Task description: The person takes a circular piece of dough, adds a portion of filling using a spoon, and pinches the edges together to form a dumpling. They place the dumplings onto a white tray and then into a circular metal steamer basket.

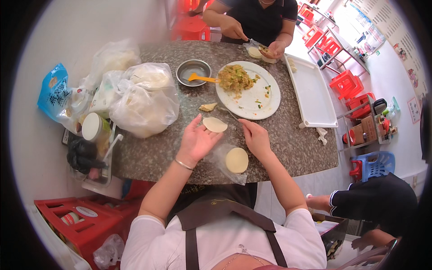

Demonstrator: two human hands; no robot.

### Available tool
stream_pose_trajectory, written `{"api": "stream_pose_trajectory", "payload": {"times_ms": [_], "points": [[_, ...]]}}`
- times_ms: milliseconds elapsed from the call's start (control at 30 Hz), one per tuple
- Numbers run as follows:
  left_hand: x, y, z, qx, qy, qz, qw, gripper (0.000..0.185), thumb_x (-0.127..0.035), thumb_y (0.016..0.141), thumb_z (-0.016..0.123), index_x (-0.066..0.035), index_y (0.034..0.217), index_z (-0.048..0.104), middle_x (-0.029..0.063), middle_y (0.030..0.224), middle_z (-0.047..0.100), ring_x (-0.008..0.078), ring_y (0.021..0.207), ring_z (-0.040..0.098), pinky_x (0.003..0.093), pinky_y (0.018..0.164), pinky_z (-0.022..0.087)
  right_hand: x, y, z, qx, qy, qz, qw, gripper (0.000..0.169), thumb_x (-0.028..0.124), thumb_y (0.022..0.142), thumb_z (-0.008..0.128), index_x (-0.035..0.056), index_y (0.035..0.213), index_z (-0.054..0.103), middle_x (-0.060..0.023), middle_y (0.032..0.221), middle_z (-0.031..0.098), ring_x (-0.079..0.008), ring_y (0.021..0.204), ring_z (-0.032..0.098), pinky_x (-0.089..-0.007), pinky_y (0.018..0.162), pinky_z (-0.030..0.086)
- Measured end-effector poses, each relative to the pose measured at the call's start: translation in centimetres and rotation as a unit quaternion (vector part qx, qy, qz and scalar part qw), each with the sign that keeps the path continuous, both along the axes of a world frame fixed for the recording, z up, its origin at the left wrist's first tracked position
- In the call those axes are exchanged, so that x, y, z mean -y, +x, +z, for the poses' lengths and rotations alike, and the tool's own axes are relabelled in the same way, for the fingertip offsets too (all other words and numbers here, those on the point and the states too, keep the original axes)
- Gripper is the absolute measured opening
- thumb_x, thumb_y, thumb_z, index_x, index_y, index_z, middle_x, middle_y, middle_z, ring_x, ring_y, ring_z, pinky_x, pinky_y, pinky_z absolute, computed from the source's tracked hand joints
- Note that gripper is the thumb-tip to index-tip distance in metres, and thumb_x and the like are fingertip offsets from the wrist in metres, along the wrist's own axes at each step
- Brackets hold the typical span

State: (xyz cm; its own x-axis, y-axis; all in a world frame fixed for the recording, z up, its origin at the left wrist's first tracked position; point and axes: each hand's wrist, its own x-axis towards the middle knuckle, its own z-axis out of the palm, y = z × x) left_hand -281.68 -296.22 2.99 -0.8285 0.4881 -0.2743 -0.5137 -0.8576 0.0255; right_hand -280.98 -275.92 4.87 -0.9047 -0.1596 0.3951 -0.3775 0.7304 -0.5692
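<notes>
My left hand [199,140] is palm up, and a round dough wrapper [215,125] lies across its fingers. Between the thumb and fingers of my right hand [256,137] is a thin metal utensil [231,113], its far end by the near rim of the white plate [260,113]. Chopped filling [236,79] is heaped on the plate's left side, with scraps scattered to the right. A folded dumpling [208,107] sits on the stone tabletop [152,158] beyond my left fingertips. Nearer me, round wrappers [237,160] rest on a clear plastic bag [224,152].
A steel bowl [193,64] with an orange scraper [204,79] stands beyond. Plastic bags [145,98] and a lidded jar [92,126] crowd the left. At right, a white tray [314,91] holds several dumplings. A person [256,20] works opposite; another [374,199] is at lower right.
</notes>
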Motion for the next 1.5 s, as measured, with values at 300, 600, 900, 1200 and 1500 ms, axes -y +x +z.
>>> {"api": "stream_pose_trajectory", "payload": {"times_ms": [300, 600, 900, 1200, 1500], "points": [[0.0, 0.0, -0.2, 0.012, -0.039, -0.007, 0.999, 0.046, -0.028, 0.093, 0.045, 0.005, 0.124, 0.038, 0.0187, 0.127, 0.046, 0.0315, 0.121, 0.043, 0.045, 0.105, 0.032, -3.3, 2.4, -3.4, 0.216, -0.083, 0.021, 0.973, 0.023, 0.006, 0.089, 0.051, 0.0037, 0.109, 0.063, -0.0005, 0.067, 0.056, -0.0069, 0.059, 0.044, -0.0232, 0.056, 0.039], [-2.0, -3.4, 0.2, -0.047, -0.143, 0.036, 0.988, 0.035, -0.017, 0.096, 0.036, 0.004, 0.125, 0.04, 0.0176, 0.126, 0.05, 0.03, 0.116, 0.05, 0.0433, 0.098, 0.043, -4.3, 0.4, 0.6, 0.121, -0.144, -0.045, 0.981, 0.023, 0.007, 0.088, 0.053, 0.0043, 0.108, 0.064, -0.0004, 0.07, 0.058, -0.0062, 0.06, 0.045, -0.0217, 0.057, 0.039], [-3.0, -4.6, -0.7, -0.076, -0.153, -0.035, 0.985, 0.038, -0.012, 0.096, 0.032, 0.006, 0.128, 0.036, 0.0201, 0.129, 0.046, 0.0324, 0.118, 0.049, 0.0444, 0.1, 0.042, -4.9, -5.9, 0.6, 0.012, 0.071, -0.078, 0.994, 0.022, 0.009, 0.083, 0.055, 0.007, 0.102, 0.067, -0.0158, 0.082, 0.065, -0.0272, 0.075, 0.064, -0.0343, 0.069, 0.05], [-3.2, -3.7, -1.7, -0.057, -0.108, -0.149, 0.981, 0.037, -0.012, 0.095, 0.034, 0.01, 0.125, 0.038, 0.0223, 0.127, 0.048, 0.0341, 0.118, 0.048, 0.046, 0.101, 0.04, -6.1, -6.4, 0.4, 0.081, -0.021, -0.09, 0.992, 0.022, 0.009, 0.086, 0.054, 0.0032, 0.103, 0.066, -0.0067, 0.063, 0.059, -0.0093, 0.055, 0.048, -0.0251, 0.053, 0.04], [-2.9, -4.3, -1.9, -0.08, -0.122, -0.101, 0.984, 0.039, -0.018, 0.098, 0.031, 0.005, 0.129, 0.035, 0.0198, 0.13, 0.045, 0.0319, 0.122, 0.045, 0.0459, 0.104, 0.036, -4.5, -3.8, 0.1, 0.14, -0.117, -0.062, 0.981, 0.022, 0.008, 0.088, 0.052, 0.0018, 0.106, 0.065, 0.0029, 0.067, 0.056, -0.0041, 0.06, 0.044, -0.0217, 0.055, 0.037]]}}
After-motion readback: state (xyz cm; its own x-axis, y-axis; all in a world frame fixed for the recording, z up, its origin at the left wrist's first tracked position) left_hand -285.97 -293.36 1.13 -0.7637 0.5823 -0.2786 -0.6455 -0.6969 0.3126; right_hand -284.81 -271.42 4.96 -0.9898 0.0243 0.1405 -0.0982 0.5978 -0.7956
